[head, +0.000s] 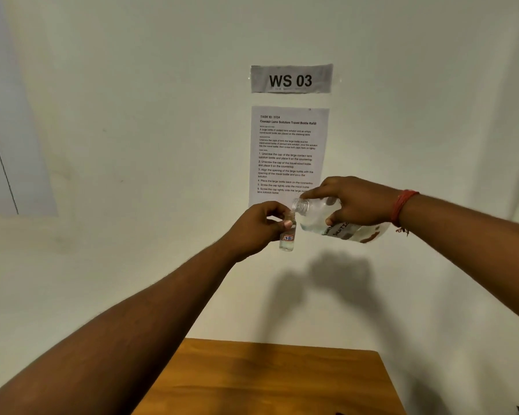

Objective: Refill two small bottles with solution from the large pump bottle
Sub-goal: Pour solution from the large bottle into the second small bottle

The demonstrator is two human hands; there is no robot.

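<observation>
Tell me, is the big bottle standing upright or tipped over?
Tipped. The right hand holds the large bottle almost on its side, its uncapped neck pointing down-left at the mouth of the small bottle in the left hand.

Small clear glass bottle [287, 235] with a red-bordered label reading "7B": upright, uncapped, a little clear liquid at its base, raised in mid-air before the wall. Large clear plastic bottle [336, 221], handwritten label, partly full: tipped nearly horizontal, threaded open mouth just above the small bottle's neck
</observation>
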